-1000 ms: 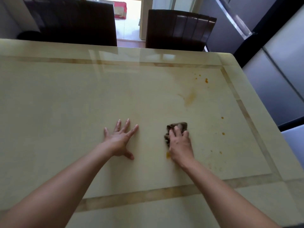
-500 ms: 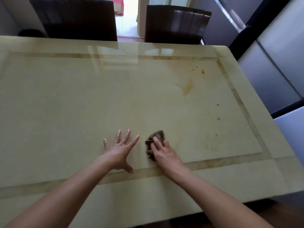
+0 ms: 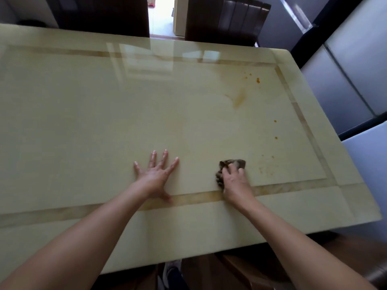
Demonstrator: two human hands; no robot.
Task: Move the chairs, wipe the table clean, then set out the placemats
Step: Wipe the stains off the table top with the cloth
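The left hand (image 3: 156,176) lies flat and open on the counter (image 3: 83,122), bracing. The right hand (image 3: 235,183) grips a dark cloth (image 3: 229,167) pressed to the surface near the front edge. Best sweep rightward with firm pressure toward the orange spots (image 3: 275,138), overlapping strokes.

One worktop (image 3: 83,122). Two dark chairs at its far edge: chair one (image 3: 100,15), chair two (image 3: 226,19). One brown cloth (image 3: 232,165). Two hands: left hand (image 3: 156,176), right hand (image 3: 235,183). One orange smear (image 3: 238,99). One shoe (image 3: 171,271) under the near edge.
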